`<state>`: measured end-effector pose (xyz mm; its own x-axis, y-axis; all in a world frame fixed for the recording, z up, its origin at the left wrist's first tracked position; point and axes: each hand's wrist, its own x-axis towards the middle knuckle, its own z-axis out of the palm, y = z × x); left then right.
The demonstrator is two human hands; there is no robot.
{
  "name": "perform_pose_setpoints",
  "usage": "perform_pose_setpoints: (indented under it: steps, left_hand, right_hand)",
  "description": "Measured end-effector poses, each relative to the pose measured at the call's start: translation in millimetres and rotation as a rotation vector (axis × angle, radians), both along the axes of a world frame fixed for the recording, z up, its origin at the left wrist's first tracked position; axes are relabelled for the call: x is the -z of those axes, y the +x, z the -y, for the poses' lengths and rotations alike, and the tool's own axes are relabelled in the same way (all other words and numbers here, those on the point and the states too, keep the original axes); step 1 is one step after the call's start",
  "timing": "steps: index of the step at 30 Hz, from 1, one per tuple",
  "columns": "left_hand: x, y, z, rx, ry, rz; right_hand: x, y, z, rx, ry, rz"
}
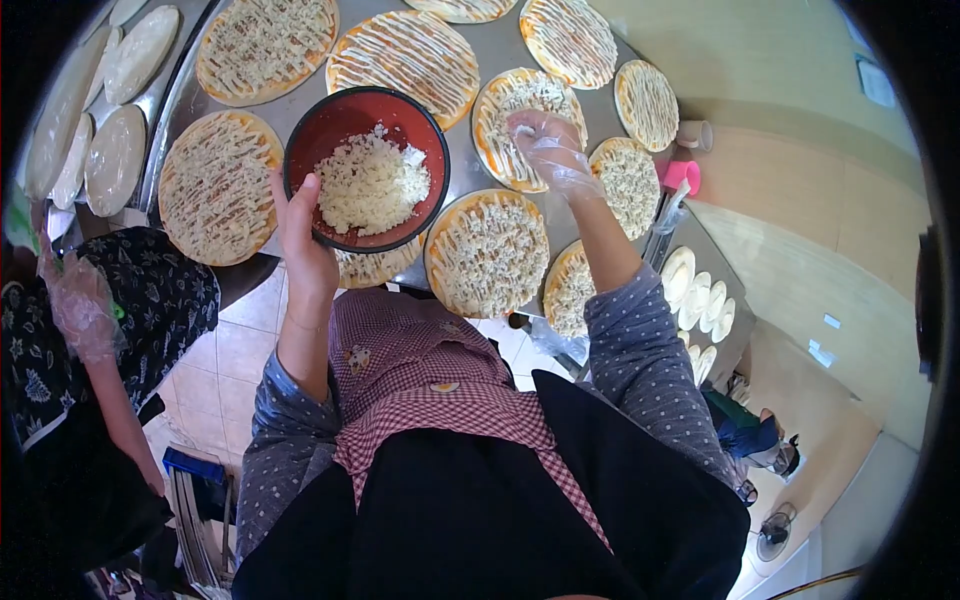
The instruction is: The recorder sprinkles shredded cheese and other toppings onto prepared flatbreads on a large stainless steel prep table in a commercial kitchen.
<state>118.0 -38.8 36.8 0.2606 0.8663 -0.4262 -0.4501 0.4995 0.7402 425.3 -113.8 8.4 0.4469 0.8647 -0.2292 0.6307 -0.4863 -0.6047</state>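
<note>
My bare left hand (306,244) holds a red bowl with a dark rim (307,131), thumb over its edge. Crumbly grated white cheese (371,184) covers part of the bowl's bottom. In a clear plastic glove, my right hand (551,150) hovers over or touches a pizza (495,150) striped with white sauce and partly strewn with gratings. Its fingers curl downward; whether they pinch any cheese is unclear. Just below lies a pizza thickly covered in gratings (487,255). Another pizza (375,266) is mostly hidden under the bowl.
Several more topped pizzas, such as one striped with sauce (405,60), crowd the metal table (570,214). At left, a co-worker's gloved hand (86,300) is near wrapped dough bases (116,161). A pink cup (682,177) stands at the right edge. Beyond it, pale bases (701,300) occupy another table.
</note>
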Motion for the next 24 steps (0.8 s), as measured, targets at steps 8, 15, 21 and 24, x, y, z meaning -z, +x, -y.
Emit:
perform_pose_setpoints:
  steps: [8, 15, 21, 24]
  left_hand:
    - [6.1, 2.7, 4.4, 0.007, 0.05, -0.029]
    - [8.8, 9.0, 8.8, 0.003, 0.027, -0.038]
    - [5.4, 18.4, 10.9, 0.026, 0.08, -0.048]
    - [8.1, 21.2, 11.7, 0.022, 0.026, -0.04]
  right_hand:
    - [-2.0, 1.7, 22.7, -0.202, 0.003, 0.097]
    - [-18.8, -3.7, 32.4, -0.256, -0.099, 0.097]
    - [-20.3, -3.0, 39.7, -0.258, -0.033, 0.102]
    - [-18.7, 0.2, 39.2, -0.216, -0.023, 0.032]
